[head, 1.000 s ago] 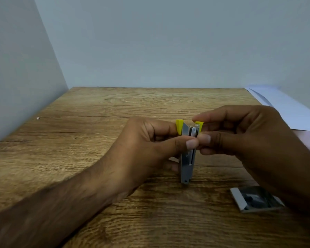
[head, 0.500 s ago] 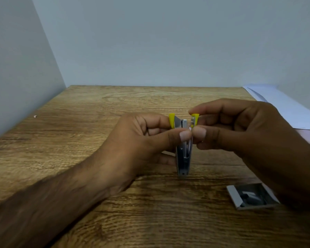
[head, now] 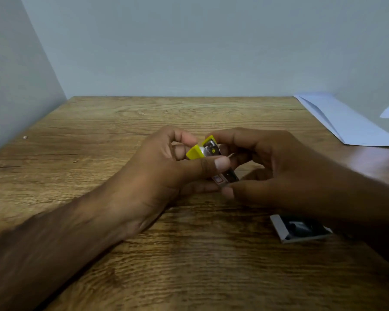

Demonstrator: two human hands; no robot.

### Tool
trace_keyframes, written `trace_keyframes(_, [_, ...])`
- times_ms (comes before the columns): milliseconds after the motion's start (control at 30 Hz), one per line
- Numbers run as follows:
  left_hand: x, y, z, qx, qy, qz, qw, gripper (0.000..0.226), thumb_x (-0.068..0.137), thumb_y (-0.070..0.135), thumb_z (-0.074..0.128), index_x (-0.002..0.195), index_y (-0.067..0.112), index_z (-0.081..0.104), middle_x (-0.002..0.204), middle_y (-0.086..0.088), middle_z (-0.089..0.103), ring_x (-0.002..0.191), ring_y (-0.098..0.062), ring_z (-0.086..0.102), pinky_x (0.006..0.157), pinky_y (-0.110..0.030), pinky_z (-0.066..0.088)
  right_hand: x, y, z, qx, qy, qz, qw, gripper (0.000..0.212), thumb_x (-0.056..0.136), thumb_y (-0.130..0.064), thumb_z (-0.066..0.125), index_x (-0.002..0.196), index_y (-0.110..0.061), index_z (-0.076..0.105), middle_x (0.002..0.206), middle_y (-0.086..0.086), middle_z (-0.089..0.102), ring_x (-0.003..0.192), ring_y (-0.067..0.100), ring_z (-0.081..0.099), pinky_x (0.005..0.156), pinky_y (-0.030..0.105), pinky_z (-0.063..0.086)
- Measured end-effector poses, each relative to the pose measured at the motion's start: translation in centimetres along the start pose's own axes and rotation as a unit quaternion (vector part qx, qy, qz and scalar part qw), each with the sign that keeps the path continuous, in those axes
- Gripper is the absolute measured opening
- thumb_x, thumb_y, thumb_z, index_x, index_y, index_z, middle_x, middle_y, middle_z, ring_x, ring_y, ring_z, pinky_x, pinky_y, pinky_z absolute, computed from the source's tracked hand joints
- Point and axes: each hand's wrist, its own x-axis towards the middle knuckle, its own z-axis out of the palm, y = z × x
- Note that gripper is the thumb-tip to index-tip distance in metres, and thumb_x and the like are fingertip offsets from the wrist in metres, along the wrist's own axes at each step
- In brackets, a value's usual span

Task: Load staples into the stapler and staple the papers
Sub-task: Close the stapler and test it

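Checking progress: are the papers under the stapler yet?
No, the papers lie at the table's far right, while both hands hold the stapler mid-table.

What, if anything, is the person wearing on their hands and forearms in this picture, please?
Nothing visible: the left hand and right hand are bare, with no gloves, rings, watch or bracelets in view. Both forearms are uncovered to the frame edge, with no sleeves showing. The nails are short and unpainted.

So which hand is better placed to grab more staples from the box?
The right hand, probably. The open staple box lies on the table just beneath its wrist, while the left hand grips the stapler farther off.
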Motion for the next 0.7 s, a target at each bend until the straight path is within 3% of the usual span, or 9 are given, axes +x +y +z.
trace_keyframes(100, [0.3,0.5,-0.7,0.187,0.014,0.021,0.982,0.068,0.047,0.027,0.1,0.106,0.027,0.066,0.073,0.0,0.07,0.061,-0.021,0.074,0.06,-0.037,0.064,0.2,0.2,0.1,-0.056,0.0,-0.003,0.998,0.064,0.079,-0.012,0.082,0.134,-0.04,0.065,0.107,-0.01,0.074,0.097,0.009,0.074,0.077,0.033,0.066])
trace_keyframes(167, [0.3,1.1,-1.4,0.348,0.012,0.075,0.935,0.061,0.046,0.051,0.095,0.101,0.038,0.071,0.071,0.008,0.063,0.055,-0.009,0.063,0.052,-0.029,0.055,0.4,0.5,-0.1,-0.051,0.004,0.005,0.999,0.07,0.077,-0.01,0.086,0.137,-0.035,0.062,0.106,-0.012,0.074,0.093,0.006,0.074,0.074,0.028,0.065])
trace_keyframes(300, [-0.3,1.7,-2.1,0.514,-0.008,0.119,0.85,0.056,0.048,0.072,0.078,0.088,0.034,0.069,0.063,0.008,0.066,0.046,-0.003,0.057,0.048,-0.034,0.049,0.7,0.7,-0.4,-0.036,-0.002,0.016,0.999,0.066,0.071,-0.008,0.09,0.127,-0.03,0.061,0.103,-0.007,0.08,0.085,0.003,0.076,0.067,0.02,0.061])
trace_keyframes(433, [-0.4,1.9,-2.8,0.627,-0.062,0.163,0.759,0.051,0.057,0.083,0.07,0.081,0.038,0.063,0.075,0.017,0.065,0.061,-0.001,0.062,0.043,-0.018,0.041,0.4,0.9,-0.3,-0.044,-0.023,0.021,0.999,0.067,0.073,-0.007,0.091,0.13,-0.026,0.061,0.104,-0.003,0.083,0.089,0.009,0.078,0.08,0.029,0.065])
trace_keyframes(500, [-0.3,1.9,-3.1,0.642,-0.083,0.17,0.742,0.049,0.062,0.088,0.063,0.082,0.043,0.06,0.081,0.02,0.065,0.069,0.001,0.063,0.049,-0.015,0.045,0.4,0.9,-0.1,-0.043,-0.028,0.017,0.999,0.065,0.074,-0.007,0.091,0.13,-0.023,0.063,0.106,0.0,0.082,0.092,0.013,0.078,0.086,0.037,0.065])
trace_keyframes(567, [-0.2,1.6,-3.6,0.648,-0.093,0.155,0.74,0.051,0.063,0.09,0.061,0.087,0.045,0.06,0.082,0.022,0.065,0.067,0.003,0.063,0.044,-0.011,0.043,0.2,0.7,-0.3,-0.047,-0.02,0.011,0.999,0.06,0.074,-0.009,0.092,0.127,-0.02,0.066,0.107,0.0,0.079,0.094,0.016,0.077,0.088,0.039,0.064])
trace_keyframes(700, [0.3,1.5,-4.8,0.649,-0.104,0.125,0.743,0.059,0.064,0.084,0.069,0.108,0.046,0.062,0.087,0.017,0.065,0.065,0.001,0.063,0.043,-0.013,0.047,-1.1,-0.3,-3.0,-0.079,0.016,-0.013,0.997,0.04,0.08,-0.015,0.088,0.117,-0.015,0.075,0.107,-0.004,0.078,0.095,0.008,0.075,0.086,0.024,0.062])
